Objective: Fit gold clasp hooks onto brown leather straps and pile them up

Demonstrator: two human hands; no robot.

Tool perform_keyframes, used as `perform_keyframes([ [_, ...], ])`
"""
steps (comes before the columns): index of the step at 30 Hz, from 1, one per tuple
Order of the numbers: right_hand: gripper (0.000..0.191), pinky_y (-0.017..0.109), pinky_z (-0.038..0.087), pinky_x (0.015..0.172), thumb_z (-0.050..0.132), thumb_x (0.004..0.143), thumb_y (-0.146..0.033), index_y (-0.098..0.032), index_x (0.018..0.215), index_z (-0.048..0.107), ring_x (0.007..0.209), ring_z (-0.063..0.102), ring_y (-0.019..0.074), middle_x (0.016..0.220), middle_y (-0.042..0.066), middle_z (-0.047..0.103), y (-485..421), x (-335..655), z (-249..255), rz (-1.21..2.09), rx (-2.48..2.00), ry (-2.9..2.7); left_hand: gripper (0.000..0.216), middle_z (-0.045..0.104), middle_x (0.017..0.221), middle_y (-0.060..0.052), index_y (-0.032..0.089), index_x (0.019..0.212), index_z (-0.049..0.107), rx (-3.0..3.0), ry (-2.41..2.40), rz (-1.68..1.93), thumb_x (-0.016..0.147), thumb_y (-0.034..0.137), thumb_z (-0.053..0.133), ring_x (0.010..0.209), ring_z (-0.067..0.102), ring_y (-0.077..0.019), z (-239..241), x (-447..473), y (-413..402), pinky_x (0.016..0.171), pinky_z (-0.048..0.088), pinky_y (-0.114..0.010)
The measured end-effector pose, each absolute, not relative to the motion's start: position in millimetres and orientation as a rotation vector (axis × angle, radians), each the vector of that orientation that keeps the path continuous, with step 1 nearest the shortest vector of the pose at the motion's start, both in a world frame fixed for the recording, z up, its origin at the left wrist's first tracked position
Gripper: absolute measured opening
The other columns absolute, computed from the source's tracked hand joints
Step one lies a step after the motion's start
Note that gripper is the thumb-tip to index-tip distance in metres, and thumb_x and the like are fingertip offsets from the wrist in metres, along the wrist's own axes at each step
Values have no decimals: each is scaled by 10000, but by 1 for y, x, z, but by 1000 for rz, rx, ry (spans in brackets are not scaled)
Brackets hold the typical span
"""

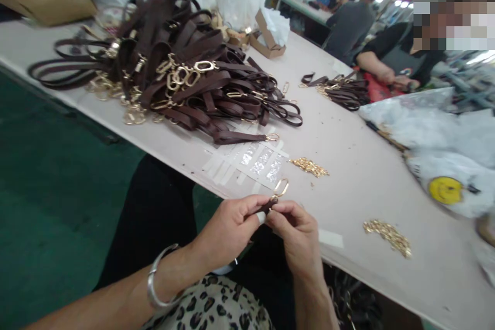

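Note:
Between my two hands, just off the table's near edge, is the end of a dark brown leather strap [266, 207] with a gold clasp [282, 186] sticking up from it. My left hand [230, 224] pinches the strap end between thumb and fingers; something pale covers its thumb tip. The fingers of my right hand [296, 227] are pressed together at the same strap end, and whatever small thing they may hold is hidden. A pile of small gold hardware pieces [309, 166] lies just beyond my hands. Another small gold pile [388, 237] lies to the right.
A big heap of brown straps with gold clasps [201, 75] covers the table's left part. A smaller strap bundle [344, 90] lies further back, near a co-worker [402, 56]. Plastic bags [444, 134] line the right side. Cardboard boxes [268, 36] stand behind the heap.

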State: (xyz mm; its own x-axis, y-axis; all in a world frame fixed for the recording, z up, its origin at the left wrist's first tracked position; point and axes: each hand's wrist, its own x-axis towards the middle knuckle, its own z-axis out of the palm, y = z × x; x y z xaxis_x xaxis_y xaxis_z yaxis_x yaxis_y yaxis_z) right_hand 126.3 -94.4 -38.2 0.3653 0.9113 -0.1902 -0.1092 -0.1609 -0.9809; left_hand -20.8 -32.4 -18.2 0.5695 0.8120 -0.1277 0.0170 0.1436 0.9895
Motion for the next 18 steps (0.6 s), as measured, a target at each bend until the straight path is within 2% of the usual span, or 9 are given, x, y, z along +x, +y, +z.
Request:
perform_keyframes([
  [5, 248, 233, 463, 631, 792, 705, -277, -205, 768, 563, 655, 551, 105, 707, -50, 619, -96, 128, -35, 1028, -1416, -732, 374, 784, 1047, 23, 264, 1133, 771, 1557, 914, 618, 828, 125, 605, 974, 715, -215, -27, -20, -35, 884, 537, -242],
  [10, 242, 237, 464, 647, 775, 737, -278, -212, 792, 549, 663, 550, 103, 720, -63, 593, -104, 128, -34, 968, -1406, -721, 364, 777, 1090, 8, 254, 1118, 779, 1522, 914, 610, 798, 136, 651, 991, 714, -205, -28, -6, -40, 903, 531, -219],
  [12, 220, 256, 486, 668, 753, 775, -307, -218, 831, 560, 687, 577, 119, 747, -51, 613, -109, 134, -33, 956, -1427, -752, 381, 779, 1040, -15, 234, 1192, 743, 1408, 880, 520, 833, 185, 624, 838, 720, -183, -27, -1, -42, 764, 567, -224],
  [14, 201, 284, 508, 705, 716, 819, -354, -221, 898, 589, 733, 610, 144, 798, -23, 650, -119, 152, -33, 898, -1518, -818, 425, 772, 933, -23, 218, 1285, 685, 1308, 855, 424, 873, 233, 581, 659, 668, -149, -29, 3, -42, 598, 537, -213],
  [16, 230, 331, 518, 786, 666, 858, -412, -214, 971, 630, 820, 638, 181, 886, 26, 690, -133, 182, -33, 686, -1727, -908, 461, 754, 853, -14, 223, 1346, 636, 1271, 879, 376, 893, 259, 560, 607, 613, -126, -31, 3, -41, 553, 482, -196],
  [18, 311, 403, 498, 888, 599, 890, -458, -194, 1040, 664, 927, 641, 232, 1000, 91, 706, -152, 220, -37, 297, -2019, -974, 475, 751, 894, -12, 240, 1362, 622, 1253, 917, 386, 891, 270, 566, 648, 597, -116, -32, 1, -38, 586, 452, -188],
])
